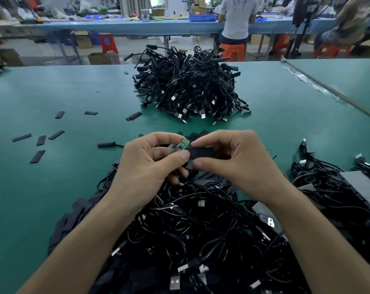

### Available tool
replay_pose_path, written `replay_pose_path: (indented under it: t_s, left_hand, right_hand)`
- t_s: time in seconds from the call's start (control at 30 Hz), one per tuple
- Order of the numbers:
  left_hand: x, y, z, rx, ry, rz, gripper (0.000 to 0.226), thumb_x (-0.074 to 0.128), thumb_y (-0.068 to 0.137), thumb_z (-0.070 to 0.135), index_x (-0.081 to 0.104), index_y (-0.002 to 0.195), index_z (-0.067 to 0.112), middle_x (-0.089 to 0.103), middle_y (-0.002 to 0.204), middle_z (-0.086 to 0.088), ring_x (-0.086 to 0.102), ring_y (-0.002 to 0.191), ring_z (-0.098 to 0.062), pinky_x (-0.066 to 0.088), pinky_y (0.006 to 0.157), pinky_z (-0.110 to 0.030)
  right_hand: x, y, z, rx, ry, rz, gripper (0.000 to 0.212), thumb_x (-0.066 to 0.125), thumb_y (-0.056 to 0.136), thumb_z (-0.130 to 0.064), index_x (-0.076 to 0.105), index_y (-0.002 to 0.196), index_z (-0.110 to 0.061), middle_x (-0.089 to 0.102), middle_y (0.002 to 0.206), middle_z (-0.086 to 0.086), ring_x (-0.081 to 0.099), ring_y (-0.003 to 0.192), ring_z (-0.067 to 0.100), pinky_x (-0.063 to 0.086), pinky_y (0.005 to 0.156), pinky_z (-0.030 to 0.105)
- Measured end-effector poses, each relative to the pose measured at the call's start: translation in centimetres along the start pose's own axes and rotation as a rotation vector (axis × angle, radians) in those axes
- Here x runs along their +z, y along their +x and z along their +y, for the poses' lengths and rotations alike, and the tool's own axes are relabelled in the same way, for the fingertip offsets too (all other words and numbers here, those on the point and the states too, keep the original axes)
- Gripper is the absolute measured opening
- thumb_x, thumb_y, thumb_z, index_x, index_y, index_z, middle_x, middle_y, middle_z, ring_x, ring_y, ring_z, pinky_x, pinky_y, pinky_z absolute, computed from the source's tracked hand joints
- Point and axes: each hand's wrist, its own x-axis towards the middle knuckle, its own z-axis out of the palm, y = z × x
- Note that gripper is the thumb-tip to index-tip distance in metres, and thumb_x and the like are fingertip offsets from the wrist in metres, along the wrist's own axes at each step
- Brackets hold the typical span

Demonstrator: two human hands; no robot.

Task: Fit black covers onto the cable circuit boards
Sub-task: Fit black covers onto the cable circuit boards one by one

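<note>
Green desk (52, 187), viewed from its near edge. Toward the left edge, loose covers (38, 156) lie flat and scattered, apart from one another. Above the middle of the near edge, the left hand (146, 164), fingers curled, pinches a small green circuit board (181, 145) between thumb and fingertips. The board tilts up to the right and touches one end of a black cover (201, 152). The right hand (239, 162), fingers curled, pinches that cover between thumb and forefinger. Beneath both hands, a heap of black cables (201, 230) lies along the near edge. A second heap (188, 85) sits toward the far edge. More cables (328, 183) lie by the right edge.
</note>
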Motion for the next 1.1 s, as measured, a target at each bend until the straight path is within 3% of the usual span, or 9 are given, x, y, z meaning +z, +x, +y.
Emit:
replay_pose_path:
  t_s: [0.2,0.43,0.57,0.87,1.0,1.1]
  left_hand:
    - [-0.1,-0.1,0.0,-0.001,-0.014,0.005,0.016,0.074,0.084,0.006,0.072,0.099,0.013,0.074,0.074,-0.014,0.068,0.056,-0.015,0.05,0.049,-0.018]
    - [-0.2,-0.2,0.3,0.025,0.041,-0.028,0.017,0.072,0.085,0.003,0.075,0.096,0.016,0.076,0.077,-0.011,0.067,0.055,-0.013,0.049,0.049,-0.016]
    - [-0.3,-0.2,0.4,0.035,0.073,-0.053,0.018,0.072,0.085,0.003,0.076,0.098,0.015,0.076,0.076,-0.01,0.066,0.054,-0.011,0.049,0.049,-0.016]
    - [-0.5,-0.1,0.1,0.053,0.131,-0.107,0.022,0.072,0.087,0.008,0.08,0.091,0.027,0.076,0.073,-0.004,0.065,0.055,-0.008,0.049,0.051,-0.015]
    - [-0.6,-0.2,0.1,0.031,0.185,-0.157,0.02,0.072,0.088,0.008,0.079,0.094,0.025,0.076,0.075,-0.004,0.065,0.057,-0.006,0.048,0.052,-0.012]
    - [-0.5,-0.2,0.2,0.008,0.195,-0.206,0.026,0.072,0.087,0.009,0.071,0.108,0.025,0.077,0.077,-0.003,0.066,0.059,-0.007,0.048,0.054,-0.013]
  right_hand:
    - [-0.3,0.1,0.3,-0.019,-0.052,0.112,0.029,0.087,0.071,-0.019,0.075,0.089,-0.037,0.075,0.08,-0.015,0.071,0.072,0.004,0.055,0.069,0.017]
    - [-1.1,0.2,0.1,-0.019,-0.028,0.116,0.027,0.086,0.071,-0.015,0.076,0.087,-0.034,0.076,0.081,-0.012,0.073,0.075,0.007,0.056,0.072,0.018]
    - [-1.1,0.2,0.2,-0.033,-0.043,0.083,0.024,0.085,0.072,-0.016,0.076,0.085,-0.033,0.075,0.077,-0.017,0.07,0.07,0.0,0.049,0.066,0.011]
    - [-1.4,0.2,0.3,-0.037,-0.057,0.033,0.017,0.083,0.071,-0.025,0.077,0.086,-0.032,0.074,0.073,-0.014,0.067,0.063,0.001,0.049,0.061,0.011]
    - [-1.7,-0.1,0.1,-0.002,-0.033,-0.062,0.026,0.081,0.065,-0.032,0.078,0.091,-0.028,0.077,0.082,-0.01,0.073,0.078,0.006,0.054,0.071,0.015]
    - [-1.6,-0.1,0.1,0.0,-0.065,-0.098,0.024,0.085,0.069,-0.024,0.079,0.092,-0.026,0.076,0.079,-0.013,0.07,0.07,-0.002,0.049,0.063,0.008]
